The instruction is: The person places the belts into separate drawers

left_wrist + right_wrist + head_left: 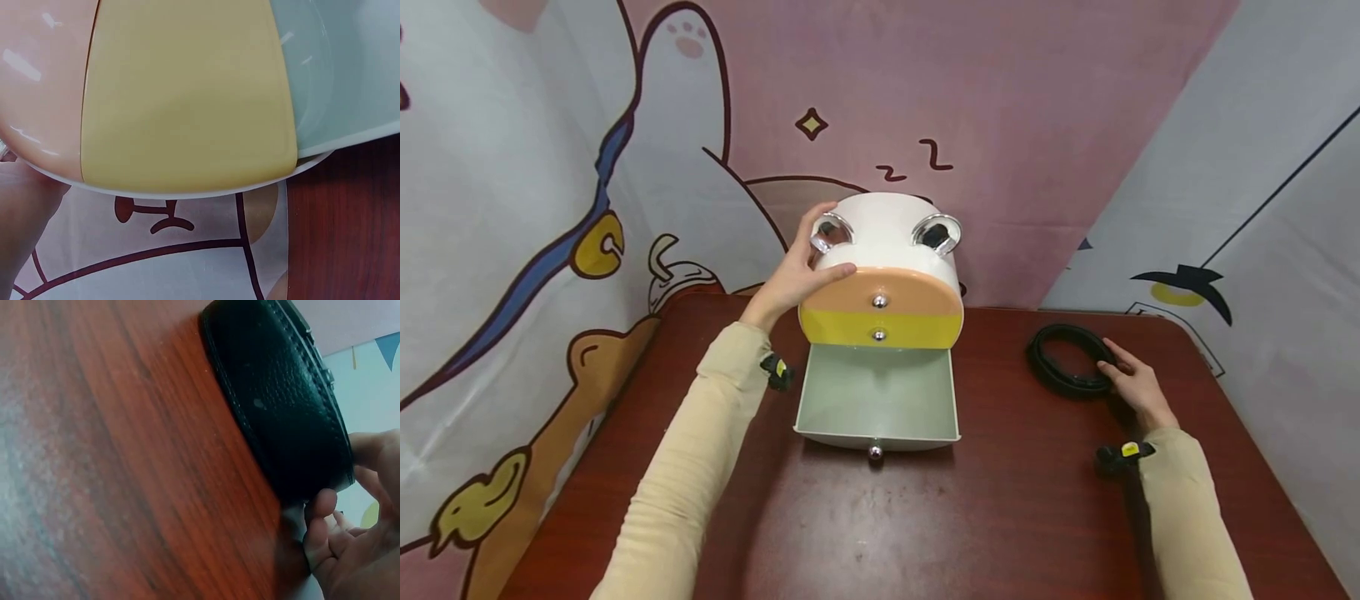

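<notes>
A white drawer box (880, 218) with two silver-rimmed eyes stands at the table's back. My left hand (795, 271) grips its upper left side, thumb along the edge of the orange drawer front (850, 292). The yellow drawer (187, 94) below that is closed. Pulled out at the bottom is a pale green drawer (876, 396) with nothing in it. To the right lies a coiled black leather belt (1045, 367), its stitched edge (275, 394) showing in the right wrist view. My right hand (1135, 387) pinches the near right side of the coil between thumb and fingers.
The reddish-brown wooden table (1000, 517) carries both things. A cartoon-printed cloth (1015, 108) hangs close behind the box and along both sides. The open drawer's round knob (876, 451) juts toward me.
</notes>
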A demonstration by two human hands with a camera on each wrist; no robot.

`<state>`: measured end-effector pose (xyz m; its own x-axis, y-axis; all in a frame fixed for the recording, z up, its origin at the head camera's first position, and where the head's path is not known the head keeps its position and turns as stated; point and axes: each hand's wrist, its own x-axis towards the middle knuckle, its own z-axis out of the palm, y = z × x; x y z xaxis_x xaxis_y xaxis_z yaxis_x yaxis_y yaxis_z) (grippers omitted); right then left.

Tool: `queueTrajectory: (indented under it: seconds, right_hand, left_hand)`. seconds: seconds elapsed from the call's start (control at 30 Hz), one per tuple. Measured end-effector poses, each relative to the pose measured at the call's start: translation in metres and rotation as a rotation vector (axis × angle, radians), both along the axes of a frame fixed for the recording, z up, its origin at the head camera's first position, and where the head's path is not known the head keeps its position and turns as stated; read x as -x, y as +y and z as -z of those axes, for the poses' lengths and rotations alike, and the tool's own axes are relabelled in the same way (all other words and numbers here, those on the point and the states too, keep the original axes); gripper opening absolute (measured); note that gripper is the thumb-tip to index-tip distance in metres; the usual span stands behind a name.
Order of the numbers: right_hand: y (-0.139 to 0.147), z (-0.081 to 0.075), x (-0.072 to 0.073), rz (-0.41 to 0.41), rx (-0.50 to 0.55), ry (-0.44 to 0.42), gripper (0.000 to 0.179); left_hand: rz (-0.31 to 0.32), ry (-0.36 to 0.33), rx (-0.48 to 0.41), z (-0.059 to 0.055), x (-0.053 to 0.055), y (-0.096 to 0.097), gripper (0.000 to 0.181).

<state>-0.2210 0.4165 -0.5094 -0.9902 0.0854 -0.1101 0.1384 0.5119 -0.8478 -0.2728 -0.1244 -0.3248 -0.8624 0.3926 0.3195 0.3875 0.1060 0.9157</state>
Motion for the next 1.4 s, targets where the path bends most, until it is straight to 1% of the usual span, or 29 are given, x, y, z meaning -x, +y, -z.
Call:
queueTrajectory:
  seconds: [0.27,0.37,0.47,0.67,0.87,0.97,1.17,1.4]
  right_hand:
    - [-0.007,0.004,-0.002,-0.044,-0.017,0.084,0.057]
    - [-0.011,0.009,-0.003,-0.044,-0.024,0.133,0.053]
    - [-0.016,0.013,-0.006,-0.027,-0.027,0.175,0.049]
    - [-0.033,0.014,-0.009,-0.032,-0.021,0.216,0.047]
    - [-0.055,0.014,-0.009,-0.048,-0.058,0.269,0.046]
    - [-0.064,0.014,-0.011,-0.050,-0.071,0.281,0.045]
    - [-0.080,0.014,-0.016,-0.023,-0.053,0.279,0.043]
    - [-0.096,0.011,-0.020,0.016,0.003,0.231,0.043]
  left_hand:
    - [-0.003,0.007,-0.006,0.001,0.001,-0.002,0.082]
    - [0.003,-0.003,-0.014,0.001,0.001,-0.001,0.082]
    - [0.006,-0.010,-0.013,0.001,0.002,0.000,0.082]
    - [0.000,-0.014,0.003,0.000,0.000,-0.001,0.080]
    - [-0.002,-0.010,0.006,0.000,0.001,-0.001,0.080]
    - [-0.001,-0.012,0.002,0.001,0.002,-0.001,0.080]
    - [-0.003,-0.001,-0.001,0.002,0.003,-0.001,0.080]
    - [-0.015,0.004,0.008,0.001,0.001,-0.003,0.081]
